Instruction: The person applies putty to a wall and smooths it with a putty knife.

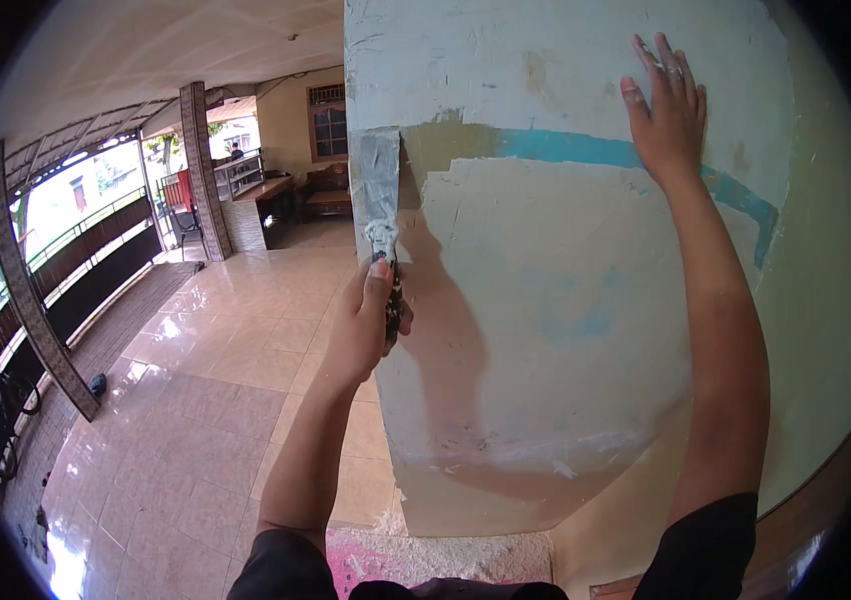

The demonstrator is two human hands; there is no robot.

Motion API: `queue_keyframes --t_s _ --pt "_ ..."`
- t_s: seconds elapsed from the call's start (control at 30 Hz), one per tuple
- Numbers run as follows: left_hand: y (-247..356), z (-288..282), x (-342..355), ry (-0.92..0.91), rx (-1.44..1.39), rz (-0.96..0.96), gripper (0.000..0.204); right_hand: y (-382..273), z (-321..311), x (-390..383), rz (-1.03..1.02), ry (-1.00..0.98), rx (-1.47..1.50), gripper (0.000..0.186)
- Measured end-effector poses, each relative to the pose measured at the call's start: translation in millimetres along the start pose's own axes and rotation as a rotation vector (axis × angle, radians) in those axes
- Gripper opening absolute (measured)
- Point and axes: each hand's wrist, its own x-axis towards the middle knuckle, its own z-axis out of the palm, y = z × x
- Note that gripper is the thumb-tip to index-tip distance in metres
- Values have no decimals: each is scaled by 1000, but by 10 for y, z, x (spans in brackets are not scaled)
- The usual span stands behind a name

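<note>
My left hand (pixel 363 318) is wrapped round the dark, paint-specked handle of a putty knife (pixel 379 185), thumb along its top. The wide metal blade points up and lies at the left edge of the wall (pixel 545 260); a lump of white paste clings to its base. Higher up and to the right, my right hand (pixel 669 125) rests on the wall with its fingers stretched out, white smears on some of them. The wall is pale and scraped, with a turquoise stripe (pixel 567 146) and an olive patch (pixel 450 143) across it.
Below the wall, a pink surface (pixel 355 570) is strewn with white flakes (pixel 465 552). To the left, a glossy tiled floor (pixel 185 415) stretches to tiled pillars (pixel 207 175) and a dark fence (pixel 95 265). A wooden bench (pixel 327 190) stands farther back; a bicycle (pixel 5 420) is at far left.
</note>
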Motion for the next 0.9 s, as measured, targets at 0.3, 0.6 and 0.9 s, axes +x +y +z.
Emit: queue_keyframes --t_s 0.3,0.6,0.9 --pt "47 59 -7 -43 28 8 50 -16 -29 5 -11 8 19 51" --pt "89 119 7 -89 53 0 51 -10 -34 1 -5 10 -1 51" --pt "83 190 10 -77 44 -22 49 -49 -56 -16 0 0 -3 52"
